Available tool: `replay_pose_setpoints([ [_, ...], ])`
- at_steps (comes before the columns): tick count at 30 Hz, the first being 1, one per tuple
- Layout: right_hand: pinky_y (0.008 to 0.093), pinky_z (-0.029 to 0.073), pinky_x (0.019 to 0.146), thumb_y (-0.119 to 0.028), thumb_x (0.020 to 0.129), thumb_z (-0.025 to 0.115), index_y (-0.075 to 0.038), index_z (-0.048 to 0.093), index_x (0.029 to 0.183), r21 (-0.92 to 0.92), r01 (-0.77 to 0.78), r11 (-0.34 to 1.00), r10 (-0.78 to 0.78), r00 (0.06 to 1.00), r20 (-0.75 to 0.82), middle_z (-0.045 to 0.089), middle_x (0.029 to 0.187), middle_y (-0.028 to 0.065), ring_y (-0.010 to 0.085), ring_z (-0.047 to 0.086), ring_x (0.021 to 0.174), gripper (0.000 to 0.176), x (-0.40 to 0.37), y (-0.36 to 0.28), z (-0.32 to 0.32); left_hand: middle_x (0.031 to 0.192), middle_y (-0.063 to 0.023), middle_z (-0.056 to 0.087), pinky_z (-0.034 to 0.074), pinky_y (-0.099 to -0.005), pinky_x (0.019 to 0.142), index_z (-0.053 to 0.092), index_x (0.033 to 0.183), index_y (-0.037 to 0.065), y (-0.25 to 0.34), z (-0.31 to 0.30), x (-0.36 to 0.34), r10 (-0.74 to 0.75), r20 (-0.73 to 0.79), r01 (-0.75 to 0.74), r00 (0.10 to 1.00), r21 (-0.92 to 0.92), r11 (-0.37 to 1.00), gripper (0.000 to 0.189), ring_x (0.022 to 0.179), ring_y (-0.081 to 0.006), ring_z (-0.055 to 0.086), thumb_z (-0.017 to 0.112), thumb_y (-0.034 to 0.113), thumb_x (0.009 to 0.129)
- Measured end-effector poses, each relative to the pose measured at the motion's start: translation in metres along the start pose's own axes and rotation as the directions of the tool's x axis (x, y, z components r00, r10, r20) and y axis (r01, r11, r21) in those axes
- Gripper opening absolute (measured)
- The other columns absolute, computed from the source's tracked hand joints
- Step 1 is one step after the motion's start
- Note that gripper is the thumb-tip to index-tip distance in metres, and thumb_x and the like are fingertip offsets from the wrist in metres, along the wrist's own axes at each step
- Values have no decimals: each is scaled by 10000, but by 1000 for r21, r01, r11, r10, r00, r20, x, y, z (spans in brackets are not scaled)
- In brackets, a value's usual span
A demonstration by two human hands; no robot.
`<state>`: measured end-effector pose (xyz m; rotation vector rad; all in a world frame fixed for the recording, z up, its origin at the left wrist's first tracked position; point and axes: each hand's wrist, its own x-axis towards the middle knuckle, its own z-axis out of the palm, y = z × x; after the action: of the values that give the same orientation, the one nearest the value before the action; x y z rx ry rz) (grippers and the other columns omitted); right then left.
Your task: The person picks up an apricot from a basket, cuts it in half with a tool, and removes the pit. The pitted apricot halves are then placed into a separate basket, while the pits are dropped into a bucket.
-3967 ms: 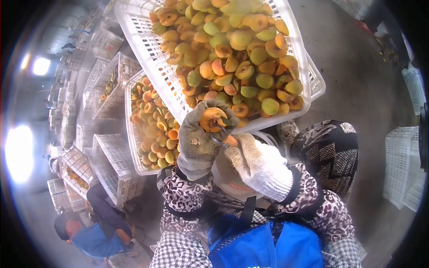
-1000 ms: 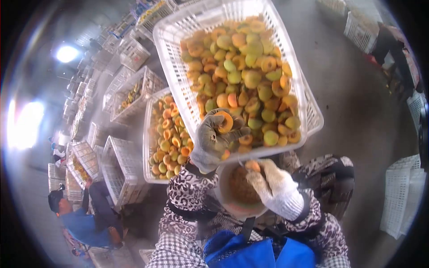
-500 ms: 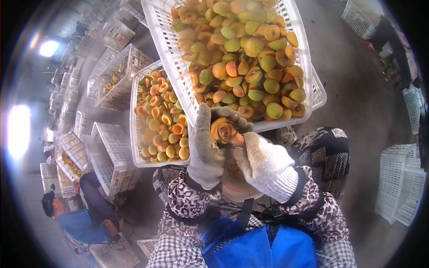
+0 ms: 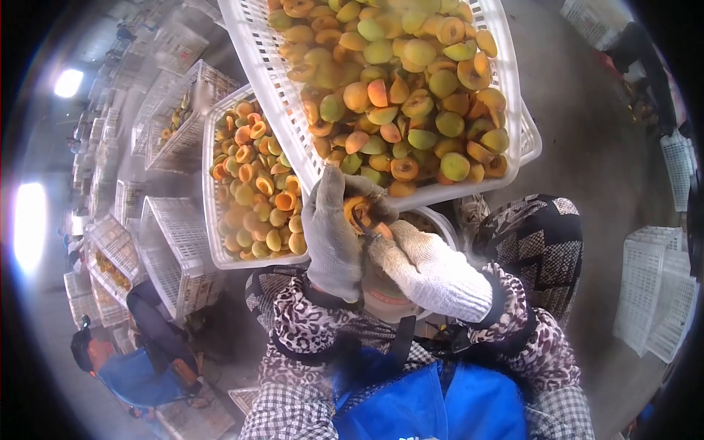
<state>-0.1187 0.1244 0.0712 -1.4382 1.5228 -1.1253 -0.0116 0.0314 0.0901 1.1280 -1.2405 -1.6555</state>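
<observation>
My left hand (image 4: 334, 235), in a grey-white work glove, is closed around an apricot half (image 4: 355, 208) just below the near edge of a white plastic crate (image 4: 422, 196). My right hand (image 4: 433, 271), gloved too, grips a small pitting tool (image 4: 358, 222) whose dark curved end rests in the apricot's flesh. Its fingers hide most of the handle. Apricot halves (image 4: 396, 95) fill the crate. Under my hands stands a white bucket (image 4: 449, 229) with red print; its contents are mostly hidden.
A second crate (image 4: 213, 220) of apricot halves (image 4: 257, 191) stands to the left, partly under the first. Stacked white crates (image 4: 653, 293) are at the right, more crates (image 4: 180, 253) at the left. A person in blue (image 4: 139, 378) sits at the lower left.
The brown pit seen in the apricot earlier no longer shows, and the tool's dark curved end is now visible there. Both hands have shifted slightly, and the view has moved a little.
</observation>
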Motion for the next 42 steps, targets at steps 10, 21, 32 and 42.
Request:
replay_pose_setpoints([
  [10,329,478,506,-355,966,474,-37,557,1166,309,-442,842,336,878,341,595,710,126,225,602,562,385,5,-5,-10,708,-153,592,517,-337,613,584,795,-24,-15,7,-2,10,-121,-27,993,-138,990,512,644,-266,614,344,371,1014],
  [21,244,442,428,-487,937,499,-45,592,1102,316,-624,714,418,743,523,575,712,37,103,566,551,481,11,-12,-21,673,-125,569,516,-324,546,560,747,9,-24,-5,3,-40,18,43,999,-267,963,416,563,-235,593,419,304,1004],
  [32,288,474,683,-304,954,560,-33,638,999,375,-368,851,30,747,665,651,844,42,152,609,760,285,7,16,-18,848,-48,512,477,-391,751,502,963,54,-38,-44,-5,-231,488,538,841,-716,444,213,808,-198,532,453,260,983],
  [42,374,561,660,-157,805,681,-44,679,1033,-969,-109,223,967,151,206,677,924,102,225,675,809,254,-4,97,28,858,-113,612,473,-358,733,569,1008,-9,-51,-155,109,881,-64,84,469,996,28,218,795,-253,585,583,194,931],
])
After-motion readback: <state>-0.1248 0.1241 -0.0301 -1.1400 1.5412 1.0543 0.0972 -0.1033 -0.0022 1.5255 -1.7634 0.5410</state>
